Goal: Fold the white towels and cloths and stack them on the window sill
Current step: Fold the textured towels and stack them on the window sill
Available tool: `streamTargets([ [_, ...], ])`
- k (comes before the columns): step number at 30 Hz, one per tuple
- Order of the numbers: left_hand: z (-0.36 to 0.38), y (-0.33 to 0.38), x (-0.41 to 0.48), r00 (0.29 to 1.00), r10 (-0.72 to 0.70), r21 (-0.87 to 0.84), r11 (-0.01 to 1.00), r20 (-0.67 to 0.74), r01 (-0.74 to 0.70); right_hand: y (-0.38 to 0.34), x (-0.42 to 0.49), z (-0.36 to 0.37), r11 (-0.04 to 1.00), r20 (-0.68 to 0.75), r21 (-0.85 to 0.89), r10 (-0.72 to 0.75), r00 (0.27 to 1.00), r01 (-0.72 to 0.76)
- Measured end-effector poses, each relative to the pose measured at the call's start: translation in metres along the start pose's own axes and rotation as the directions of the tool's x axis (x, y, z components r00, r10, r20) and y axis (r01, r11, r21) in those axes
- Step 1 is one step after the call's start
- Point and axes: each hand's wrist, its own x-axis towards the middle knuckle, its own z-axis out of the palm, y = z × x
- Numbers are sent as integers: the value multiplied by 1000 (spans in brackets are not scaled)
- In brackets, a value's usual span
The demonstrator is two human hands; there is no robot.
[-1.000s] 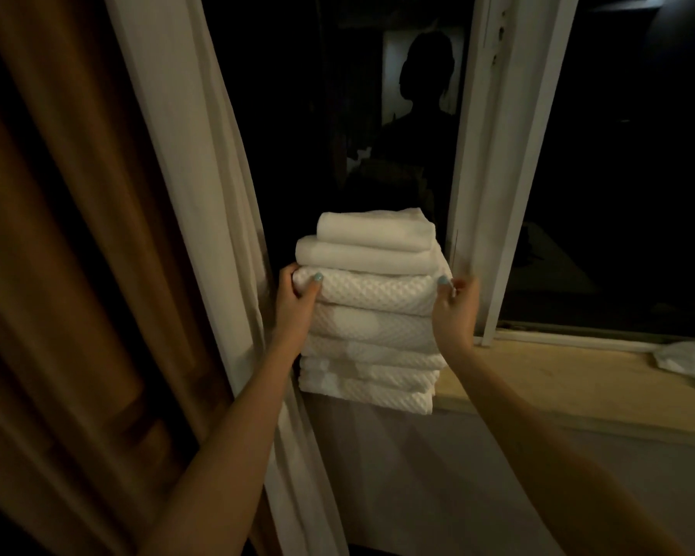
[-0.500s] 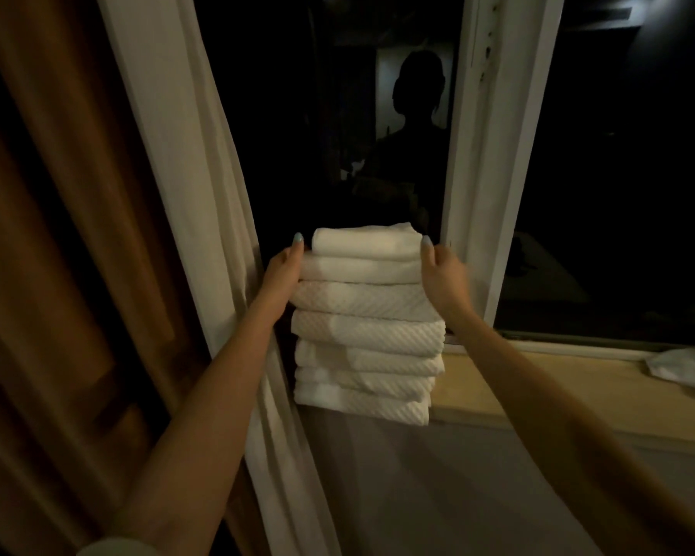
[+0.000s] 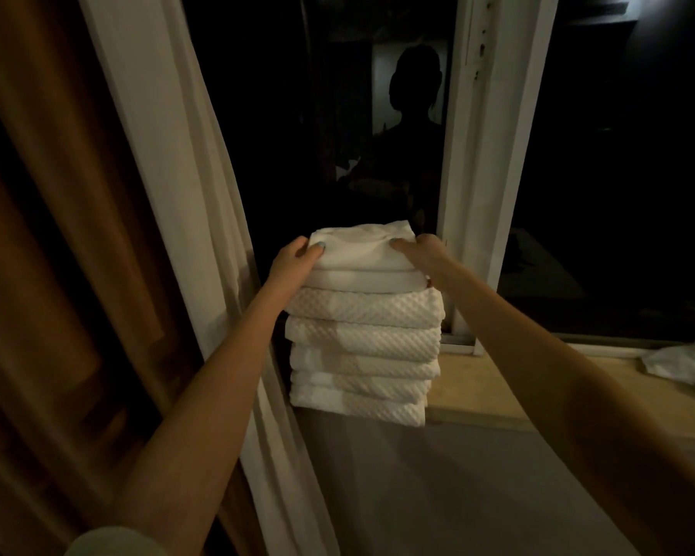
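Close on the left, a pale curtain [image 3: 169, 154] hangs right against the stack of towels [image 3: 362, 347], with a brown drape [image 3: 57, 234] beyond it. The white window post [image 3: 486, 154] rises just beside the stack's right rear corner, so the pile is hemmed in on both sides. Dark glass [image 3: 297, 114] stands directly behind it. Well apart to the right, a crumpled white cloth [image 3: 683, 361] lies on the window sill [image 3: 498, 391].

The stack stands upright at the sill's left end, its front reaching the sill's front edge. The lower towels are waffle-textured, and the upper two are smooth. Rounded folds face the person, and each towel's long axis runs left to right along the sill.

The left hand [image 3: 293, 260] clasps the left end of the top towel [image 3: 362, 244], thumb on top. The right hand [image 3: 422, 250] clasps the right end in the same way, its fingers mostly hidden down the side.
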Motion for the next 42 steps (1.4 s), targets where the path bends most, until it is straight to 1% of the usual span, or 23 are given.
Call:
streamTargets([
  [4, 5, 3, -8, 994, 79, -83, 993, -75, -86, 6, -11, 1, 982, -177, 42, -174, 969, 185],
  [7, 11, 12, -11, 990, 98, -95, 990, -104, -108, 6, -19, -5, 965, -280, 74, -220, 934, 250],
  [8, 13, 13, -11, 992, 82, -71, 994, -94, -89, 7, -19, -6, 971, -272, 53, -212, 938, 235],
  [11, 17, 4, -14, 998, -10, -35, 999, -57, 8, 19, -18, -10, 988, -151, -104, -133, 980, 118],
  [13, 14, -1, -17, 998, -51, -57, 997, -48, 48, 26, -15, -8, 977, -139, -160, -166, 976, 143],
  [16, 3, 2, -18, 997, 7, -84, 996, -72, -13, 20, -11, -5, 960, -150, -159, -254, 956, 230],
  [20, -14, -3, -14, 982, -36, -251, 968, -188, -12, 9, -4, -8, 968, -106, -153, -216, 971, 199],
  [22, -16, -7, -11, 985, -75, -236, 971, -157, 36, 10, -3, -5, 959, -15, -177, -226, 974, 220],
  [24, -13, -6, -8, 992, -85, -158, 985, -88, 70, 18, -2, 0, 958, 24, -192, -214, 977, 215],
  [25, -10, -3, -8, 996, -71, -133, 989, -51, 64, 21, -2, 3, 958, 4, -195, -213, 977, 210],
  [27, -4, 4, -6, 1000, 0, -97, 995, 22, 2, 23, -2, 6, 955, -97, -181, -254, 962, 234],
  [29, 2, 7, -3, 996, 77, -18, 997, 54, -76, 24, -1, 4, 889, -187, -279, -421, 887, 363],
  [30, 4, 7, -2, 995, 93, 1, 996, 37, -93, 24, -1, 2, 828, -165, -353, -512, 843, 435],
  [31, 5, 6, -1, 995, 96, -7, 995, -2, -97, 24, -1, 0, 763, -87, -419, -573, 815, 492],
  [32, 6, 5, 0, 994, 95, -33, 995, -47, -96, 24, 0, 0, 704, 23, -477, -588, 809, 526],
  [33, 6, 3, 1, 993, 90, -62, 993, -82, -96, 25, 0, -1, 658, 127, -527, -566, 815, 539],
  [34, 7, 0, 1, 991, 84, -82, 992, -101, -92, 26, 1, -1, 635, 189, -561, -527, 828, 532],
  [35, 7, -2, 0, 991, 80, -93, 992, -104, -90, 27, 2, -1, 634, 204, -574, -502, 840, 519],
  [36, 8, -6, -2, 992, 77, -97, 991, -101, -87, 29, 2, -1, 663, 185, -557, -488, 853, 500],
  [38, 12, -18, -9, 994, 52, -117, 991, -100, -64, 34, -3, 1, 762, 108, -435, -484, 868, 479],
  [39, 15, -26, -15, 992, 26, -136, 990, -125, -43, 40, -8, 2, 803, 63, -340, -500, 864, 490],
  [41, 24, -44, -34, 974, -22, -165, 986, -224, -15, 56, -27, 9, 844, -40, -137, -528, 848, 519],
  [42, 30, -55, -45, 960, -49, -176, 984, -277, -1, 68, -38, 14, 861, -101, -46, -509, 855, 507],
])
